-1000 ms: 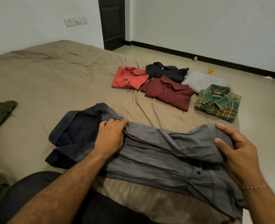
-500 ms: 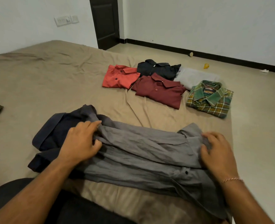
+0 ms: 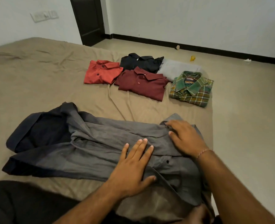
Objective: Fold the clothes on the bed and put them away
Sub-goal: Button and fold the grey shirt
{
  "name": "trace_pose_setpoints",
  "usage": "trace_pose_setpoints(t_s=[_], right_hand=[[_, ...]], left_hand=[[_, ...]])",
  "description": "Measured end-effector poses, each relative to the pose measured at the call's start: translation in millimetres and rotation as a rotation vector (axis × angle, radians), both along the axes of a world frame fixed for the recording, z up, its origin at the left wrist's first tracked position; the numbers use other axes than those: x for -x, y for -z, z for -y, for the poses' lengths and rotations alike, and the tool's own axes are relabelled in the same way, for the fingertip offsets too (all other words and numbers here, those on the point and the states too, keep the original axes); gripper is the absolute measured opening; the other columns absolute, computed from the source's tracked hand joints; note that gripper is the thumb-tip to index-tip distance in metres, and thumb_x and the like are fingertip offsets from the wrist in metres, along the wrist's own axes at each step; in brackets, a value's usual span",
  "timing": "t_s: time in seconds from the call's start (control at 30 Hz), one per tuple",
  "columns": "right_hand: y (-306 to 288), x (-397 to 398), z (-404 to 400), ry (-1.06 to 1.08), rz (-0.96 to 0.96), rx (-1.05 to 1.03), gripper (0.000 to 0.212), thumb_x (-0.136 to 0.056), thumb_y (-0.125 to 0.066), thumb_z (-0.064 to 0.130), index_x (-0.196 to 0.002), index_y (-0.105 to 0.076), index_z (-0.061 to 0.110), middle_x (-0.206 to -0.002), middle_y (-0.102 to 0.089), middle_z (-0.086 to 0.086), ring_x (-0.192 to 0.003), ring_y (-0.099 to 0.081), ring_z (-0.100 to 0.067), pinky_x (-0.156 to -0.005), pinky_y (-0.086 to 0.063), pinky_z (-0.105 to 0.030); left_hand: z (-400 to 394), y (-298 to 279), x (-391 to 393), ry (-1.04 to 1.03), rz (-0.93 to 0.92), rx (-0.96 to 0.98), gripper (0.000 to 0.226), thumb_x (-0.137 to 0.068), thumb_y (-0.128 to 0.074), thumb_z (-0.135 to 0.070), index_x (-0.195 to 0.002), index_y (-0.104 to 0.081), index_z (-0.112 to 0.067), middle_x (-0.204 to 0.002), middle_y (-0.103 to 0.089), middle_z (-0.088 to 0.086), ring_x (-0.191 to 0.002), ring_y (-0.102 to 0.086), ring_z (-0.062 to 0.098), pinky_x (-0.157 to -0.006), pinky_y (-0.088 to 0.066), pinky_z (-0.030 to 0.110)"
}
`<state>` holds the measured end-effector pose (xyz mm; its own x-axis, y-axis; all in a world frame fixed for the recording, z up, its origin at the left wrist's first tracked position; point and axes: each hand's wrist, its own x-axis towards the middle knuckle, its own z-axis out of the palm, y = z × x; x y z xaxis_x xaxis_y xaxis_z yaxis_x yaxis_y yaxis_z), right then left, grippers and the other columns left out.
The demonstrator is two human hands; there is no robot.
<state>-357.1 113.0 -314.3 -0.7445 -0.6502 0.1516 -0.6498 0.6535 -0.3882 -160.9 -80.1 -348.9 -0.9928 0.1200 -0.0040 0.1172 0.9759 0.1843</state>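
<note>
Five folded shirts (image 3: 149, 78) lie beyond the grey shirt (image 3: 101, 147) on the bed (image 3: 36, 78). My left hand (image 3: 132, 168) and right hand (image 3: 185, 138) press it flat, fingers spread; folding unfinished, nothing put away.

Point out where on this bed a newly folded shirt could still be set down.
Bare sheet spreads left of the orange shirt, and a band lies between the maroon shirt and the grey shirt that the left hand and right hand press flat. The far right corner is crowded, up to the plaid shirt.
</note>
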Motion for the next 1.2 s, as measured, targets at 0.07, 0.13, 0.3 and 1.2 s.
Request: trace_pose_setpoints(t_s=[0.07,0.13,0.3,1.2], right_hand=[[-5,25,-4,-0.043,-0.023,-0.206,0.056,-0.095,-0.056,0.042,-0.148,-0.048,0.027,-0.153,-0.05,0.0,-0.138,-0.047,-0.026,-0.116,-0.036,-0.044],[-3,45,-6,-0.06,0.04,-0.385,0.074,-0.092,-0.049,0.06,-0.158,-0.031,0.033,-0.165,-0.033,0.004,-0.15,-0.032,-0.023,-0.122,-0.027,-0.046],[-10,79,-2,0.004,0.041,-0.511,0.05,-0.088,-0.06,0.065,-0.129,-0.059,0.036,-0.131,-0.061,0.001,-0.122,-0.056,-0.028,-0.096,-0.043,-0.045],[-38,-16,-73,0.244,0.923,0.383,0.03,-0.101,-0.065,0.028,-0.13,-0.056,0.028,-0.113,-0.068,0.009,-0.102,-0.066,-0.012,-0.068,-0.055,-0.017]], left_hand=[[-15,-2,-3,0.078,-0.004,0.004,0.1,-0.092,-0.042,-0.076,-0.165,0.01,-0.032,-0.171,0.024,-0.005,-0.156,0.027,0.013,-0.128,0.007,0.055],[-35,-3,-2,0.125,0.038,0.008,0.1,-0.092,-0.044,-0.073,-0.164,0.014,-0.033,-0.17,0.027,-0.006,-0.154,0.031,0.012,-0.127,0.01,0.055],[-77,0,16,-0.001,0.01,-0.008,0.091,-0.095,-0.038,-0.07,-0.165,0.008,-0.033,-0.172,0.022,-0.002,-0.157,0.025,0.015,-0.124,0.004,0.065],[-133,26,44,-0.231,-0.19,-0.371,0.079,-0.097,-0.05,-0.022,-0.166,-0.012,-0.018,-0.175,-0.001,0.0,-0.16,0.01,0.012,-0.131,0.001,0.043]])
